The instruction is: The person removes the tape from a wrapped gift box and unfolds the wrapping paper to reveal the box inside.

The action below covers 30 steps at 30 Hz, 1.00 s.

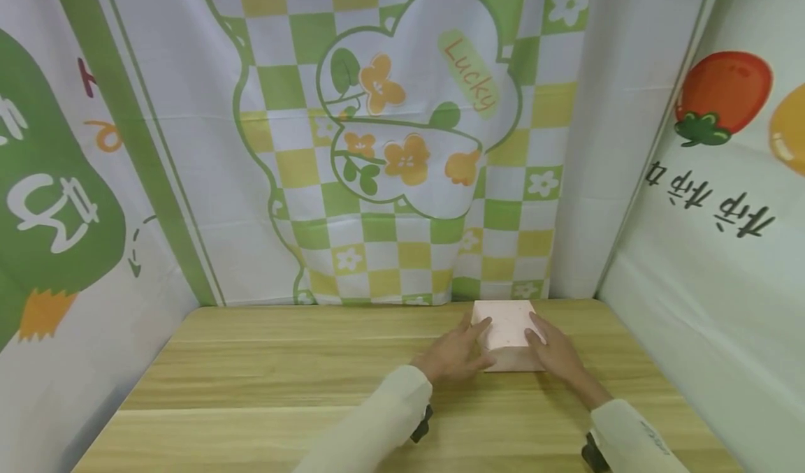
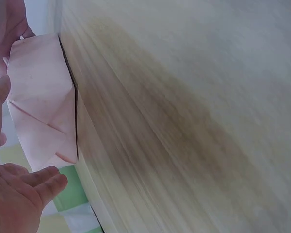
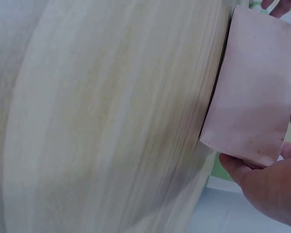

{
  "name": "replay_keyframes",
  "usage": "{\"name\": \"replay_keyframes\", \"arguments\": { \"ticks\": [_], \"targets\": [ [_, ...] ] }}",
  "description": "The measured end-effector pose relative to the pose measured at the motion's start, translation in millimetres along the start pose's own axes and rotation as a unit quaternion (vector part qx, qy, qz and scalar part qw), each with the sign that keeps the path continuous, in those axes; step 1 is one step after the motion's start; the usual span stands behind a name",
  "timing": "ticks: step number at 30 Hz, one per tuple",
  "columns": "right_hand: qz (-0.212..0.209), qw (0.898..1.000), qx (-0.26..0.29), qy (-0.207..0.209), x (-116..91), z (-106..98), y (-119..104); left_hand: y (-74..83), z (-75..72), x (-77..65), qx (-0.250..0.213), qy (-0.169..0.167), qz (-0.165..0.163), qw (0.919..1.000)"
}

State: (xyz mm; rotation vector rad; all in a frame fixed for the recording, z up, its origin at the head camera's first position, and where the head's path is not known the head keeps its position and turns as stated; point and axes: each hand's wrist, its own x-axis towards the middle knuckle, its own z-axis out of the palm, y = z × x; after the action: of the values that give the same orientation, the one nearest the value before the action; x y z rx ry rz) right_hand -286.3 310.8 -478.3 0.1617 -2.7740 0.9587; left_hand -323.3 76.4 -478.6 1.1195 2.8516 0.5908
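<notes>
A pale pink paper-wrapped box (image 1: 503, 325) sits on the wooden table close to its back edge. Fold lines cross the end of the box (image 2: 41, 111) in the left wrist view. My left hand (image 1: 454, 351) is at its left side, fingers spread and fairly straight, one fingertip over the top edge and another low by the front. From the right, my right hand (image 1: 556, 351) touches the box, its fingertips along the upper right edge. In the right wrist view the right hand (image 3: 269, 187) lies against the near end, with extended fingers; its far fingers are partly hidden.
The wooden table (image 1: 264, 368) extends left and toward me. Behind it hangs a green and yellow checked cloth (image 1: 390, 249). Printed white cloths stand on the left and right sides (image 1: 711, 291). Dark straps (image 1: 423, 424) show at both cuffs.
</notes>
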Motion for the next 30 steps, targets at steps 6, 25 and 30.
{"name": "replay_keyframes", "arguments": {
  "ticks": [6,25,30],
  "targets": [
    [-0.005,1.000,-0.009,0.005,-3,-1,2,4.4,4.4,5.6,0.006,0.002,0.008,0.9999],
    [-0.002,1.000,0.000,0.019,-4,0,5,5.3,15.5,8.3,0.003,0.010,0.005,0.9999],
    [-0.004,1.000,0.008,0.019,-6,-3,5,4.8,14.8,9.1,-0.008,0.005,-0.001,1.0000]
  ]
}}
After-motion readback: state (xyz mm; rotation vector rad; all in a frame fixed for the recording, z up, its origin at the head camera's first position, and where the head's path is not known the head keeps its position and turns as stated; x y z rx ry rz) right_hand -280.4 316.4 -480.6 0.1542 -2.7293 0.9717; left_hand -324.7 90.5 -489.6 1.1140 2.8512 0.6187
